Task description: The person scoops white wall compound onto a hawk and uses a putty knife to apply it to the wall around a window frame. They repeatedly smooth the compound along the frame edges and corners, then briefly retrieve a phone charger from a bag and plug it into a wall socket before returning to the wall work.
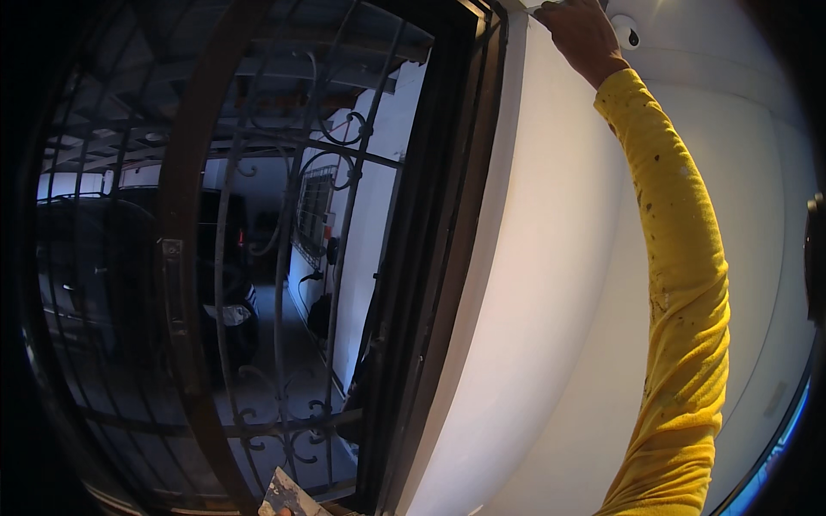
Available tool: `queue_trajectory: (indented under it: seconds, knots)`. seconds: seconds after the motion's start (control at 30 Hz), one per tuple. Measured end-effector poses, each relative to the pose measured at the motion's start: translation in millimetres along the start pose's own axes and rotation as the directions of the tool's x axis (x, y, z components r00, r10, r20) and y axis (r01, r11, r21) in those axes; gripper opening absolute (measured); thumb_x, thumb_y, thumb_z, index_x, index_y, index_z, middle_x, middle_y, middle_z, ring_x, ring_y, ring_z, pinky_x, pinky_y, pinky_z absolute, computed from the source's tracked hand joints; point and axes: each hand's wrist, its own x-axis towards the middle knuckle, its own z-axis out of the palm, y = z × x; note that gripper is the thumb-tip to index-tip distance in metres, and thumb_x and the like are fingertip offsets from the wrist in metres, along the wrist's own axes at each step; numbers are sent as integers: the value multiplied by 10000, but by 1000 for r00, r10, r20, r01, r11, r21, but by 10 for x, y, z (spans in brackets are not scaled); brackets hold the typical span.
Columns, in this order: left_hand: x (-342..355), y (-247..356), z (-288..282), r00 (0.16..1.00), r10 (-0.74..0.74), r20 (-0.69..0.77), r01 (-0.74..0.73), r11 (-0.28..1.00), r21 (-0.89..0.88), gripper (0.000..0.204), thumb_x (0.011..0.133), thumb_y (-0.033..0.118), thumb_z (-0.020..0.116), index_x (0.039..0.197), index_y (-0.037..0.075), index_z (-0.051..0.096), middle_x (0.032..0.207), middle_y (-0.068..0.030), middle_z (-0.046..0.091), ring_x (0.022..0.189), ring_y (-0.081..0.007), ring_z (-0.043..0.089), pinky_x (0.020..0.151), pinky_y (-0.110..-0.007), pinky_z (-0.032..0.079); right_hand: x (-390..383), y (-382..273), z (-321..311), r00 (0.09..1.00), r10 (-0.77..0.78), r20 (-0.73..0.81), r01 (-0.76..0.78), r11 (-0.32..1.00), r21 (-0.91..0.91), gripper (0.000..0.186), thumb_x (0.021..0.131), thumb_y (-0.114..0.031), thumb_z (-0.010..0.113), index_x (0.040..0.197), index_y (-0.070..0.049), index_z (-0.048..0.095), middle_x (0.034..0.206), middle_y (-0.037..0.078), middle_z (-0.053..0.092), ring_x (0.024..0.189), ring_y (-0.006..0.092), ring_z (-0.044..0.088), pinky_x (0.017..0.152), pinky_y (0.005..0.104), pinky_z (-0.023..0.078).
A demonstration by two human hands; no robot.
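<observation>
My right hand [574,34], at the end of a stained yellow sleeve [675,258], is raised to the top corner of the white wall [542,258] beside the dark door frame, its fingers closed on a small flat tool [529,7], apparently a blade, mostly hidden at the top edge. At the bottom edge, a putty-smeared flat metal blade [286,488] shows, with a fingertip of my left hand [286,512] at it; the rest of that hand is out of frame, so its grip is unclear.
A barred glass door or window [365,129] with scrollwork fills the left, showing dark vehicles [95,241] in a covered area behind it. A white rounded camera-like device [628,30] is mounted high at the right. A dark object [813,258] sits at the right rim.
</observation>
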Motion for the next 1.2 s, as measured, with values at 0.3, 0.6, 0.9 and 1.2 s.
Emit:
queue_trajectory:
  seconds: [0.3,0.6,0.9,1.2]
  knots:
    - [-23,103,123,999,-8,-42,7,1000,-21,441,1012,65,539,1446,-9,511,1373,-83,619,1257,-216,585,1071,-346,445,11,160,-286,983,-103,154,78,984,160,260,834,-127,642,961,-273,815,904,-84,751,984,190,594,905,392,440]
    - [102,77,8,997,-52,55,56,995,-78,417,1010,59,549,1419,-20,524,1330,-96,630,1210,-226,604,1048,-355,467,134,20,2,995,-42,93,35,996,77,210,856,-155,642,932,-252,812,859,-30,740,964,217,609,853,395,457]
    - [-5,123,-27,999,17,43,-14,998,-59,361,1013,80,576,1370,26,561,1213,-86,668,1115,-227,639,971,-363,523,-326,-11,-1,886,460,62,-343,559,755,332,833,-50,592,1094,-112,789,919,247,730,794,390,717,810,461,564]
    - [-240,100,56,989,72,-127,-80,995,-60,410,1006,159,619,1387,35,534,1241,-98,651,1150,-269,623,1010,-426,500,-181,-159,908,741,578,342,-478,96,873,339,871,-71,548,1082,-148,802,966,201,754,850,275,743,784,395,564]
